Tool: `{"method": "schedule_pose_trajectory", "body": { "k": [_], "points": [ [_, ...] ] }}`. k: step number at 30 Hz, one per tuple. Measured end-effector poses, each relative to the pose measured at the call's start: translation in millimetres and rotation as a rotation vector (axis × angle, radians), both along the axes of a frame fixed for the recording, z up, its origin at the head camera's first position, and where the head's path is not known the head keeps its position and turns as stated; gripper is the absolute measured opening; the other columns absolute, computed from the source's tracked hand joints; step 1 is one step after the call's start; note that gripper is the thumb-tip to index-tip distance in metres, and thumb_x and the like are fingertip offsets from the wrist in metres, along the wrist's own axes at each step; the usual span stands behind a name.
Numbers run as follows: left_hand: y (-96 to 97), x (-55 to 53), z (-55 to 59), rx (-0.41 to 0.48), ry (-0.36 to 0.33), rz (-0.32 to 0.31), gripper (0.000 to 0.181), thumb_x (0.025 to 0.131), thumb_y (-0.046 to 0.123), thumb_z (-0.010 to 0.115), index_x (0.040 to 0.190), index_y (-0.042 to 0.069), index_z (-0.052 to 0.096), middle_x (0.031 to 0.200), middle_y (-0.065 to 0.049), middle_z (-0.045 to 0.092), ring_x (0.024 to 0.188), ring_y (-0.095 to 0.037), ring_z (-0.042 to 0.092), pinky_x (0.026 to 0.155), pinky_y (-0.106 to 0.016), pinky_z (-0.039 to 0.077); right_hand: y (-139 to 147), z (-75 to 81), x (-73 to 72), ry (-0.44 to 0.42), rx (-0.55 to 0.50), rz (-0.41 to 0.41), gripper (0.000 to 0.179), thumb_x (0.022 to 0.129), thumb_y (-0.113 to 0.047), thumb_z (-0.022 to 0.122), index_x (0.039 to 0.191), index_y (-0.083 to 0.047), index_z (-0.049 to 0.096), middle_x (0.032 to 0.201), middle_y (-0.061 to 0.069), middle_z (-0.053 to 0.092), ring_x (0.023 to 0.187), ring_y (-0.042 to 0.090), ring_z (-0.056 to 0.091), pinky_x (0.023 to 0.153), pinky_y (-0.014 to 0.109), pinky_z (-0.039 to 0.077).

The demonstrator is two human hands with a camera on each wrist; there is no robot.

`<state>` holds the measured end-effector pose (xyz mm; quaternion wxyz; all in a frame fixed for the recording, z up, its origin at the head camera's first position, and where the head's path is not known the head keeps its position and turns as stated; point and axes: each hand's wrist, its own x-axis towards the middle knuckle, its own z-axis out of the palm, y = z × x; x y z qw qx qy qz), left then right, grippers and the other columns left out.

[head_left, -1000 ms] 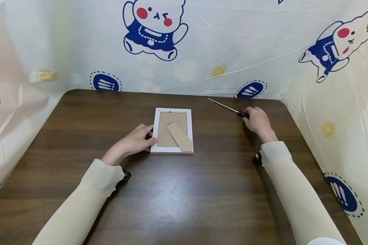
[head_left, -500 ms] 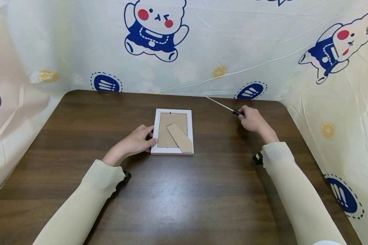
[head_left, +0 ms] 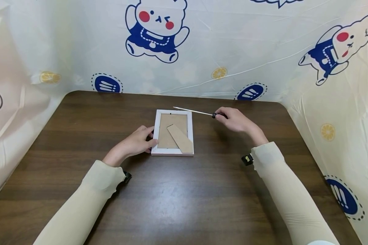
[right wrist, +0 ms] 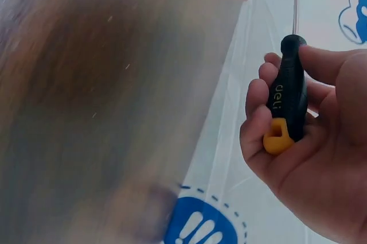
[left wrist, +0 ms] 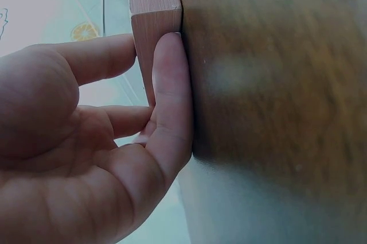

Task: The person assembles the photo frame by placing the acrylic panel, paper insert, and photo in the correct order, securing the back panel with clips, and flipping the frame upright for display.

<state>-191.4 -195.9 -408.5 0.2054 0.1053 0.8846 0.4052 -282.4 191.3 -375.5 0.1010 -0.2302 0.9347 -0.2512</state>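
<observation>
Since the earlier frames the right hand [head_left: 236, 119] has swung in toward the left hand [head_left: 137, 140], bringing the screwdriver [right wrist: 292, 83] along. Beneath both hands spreads the brown surface [head_left: 171, 190]. Between them the picture frame [head_left: 166, 137] lies back-up, its near edge gripped by the left thumb and fingers. The right hand's curled fingers hold the screwdriver's handle, shaft pointing to the frame's far edge. A cardboard stand [head_left: 181, 140] slants across the backing.

Right hand [head_left: 237, 120] nearer the picture frame [head_left: 174, 132], screwdriver [right wrist: 293, 80] carried leftward, its shaft [right wrist: 296, 3] now overlapping the frame's far edge
</observation>
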Motion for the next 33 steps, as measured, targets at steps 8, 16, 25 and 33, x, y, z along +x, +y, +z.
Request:
{"method": "schedule_pose_trajectory", "body": {
  "k": [8, 16, 25, 33],
  "points": [
    [-0.4, 0.2, 0.1, 0.000, -0.002, -0.007, 0.060, 0.108, 0.013, 0.058, 0.160, -0.007, 0.034, 0.126, -0.025, 0.041, 0.090, -0.028, 0.068, 0.077, -0.034, 0.065, -14, 7.9, 0.2, 0.047, 0.052, 0.056, 0.032, 0.112, -0.031, 0.056, 0.134, -0.010, 0.068, 0.115, 0.009, 0.070, 0.103, 0.028, 0.062, 0.095, 0.047, 0.052],
    [0.0, 0.3, -0.7, 0.004, -0.007, -0.003, 0.060, 0.108, 0.012, 0.058, 0.160, -0.007, 0.034, 0.126, -0.024, 0.041, 0.093, -0.029, 0.066, 0.078, -0.034, 0.065, -19, 16.2, 0.3, 0.024, 0.082, 0.077, 0.036, 0.113, -0.029, 0.053, 0.145, -0.017, 0.064, 0.135, 0.009, 0.069, 0.122, 0.027, 0.063, 0.110, 0.053, 0.050],
    [0.5, 0.1, -0.1, 0.010, -0.007, -0.008, 0.060, 0.108, 0.012, 0.056, 0.160, -0.007, 0.033, 0.127, -0.025, 0.040, 0.088, -0.027, 0.069, 0.077, -0.034, 0.065, -22, 12.5, -1.8, 0.001, 0.137, 0.056, 0.036, 0.113, -0.030, 0.053, 0.145, -0.018, 0.064, 0.132, 0.009, 0.070, 0.120, 0.027, 0.063, 0.111, 0.055, 0.050],
    [0.2, 0.7, 0.9, 0.008, -0.006, -0.009, 0.059, 0.109, 0.012, 0.056, 0.160, -0.007, 0.034, 0.128, -0.025, 0.040, 0.088, -0.027, 0.070, 0.078, -0.034, 0.065, -24, 12.4, -3.0, 0.002, 0.162, 0.058, 0.036, 0.113, -0.030, 0.053, 0.145, -0.018, 0.065, 0.128, 0.009, 0.071, 0.115, 0.028, 0.063, 0.109, 0.055, 0.051]
  ]
}}
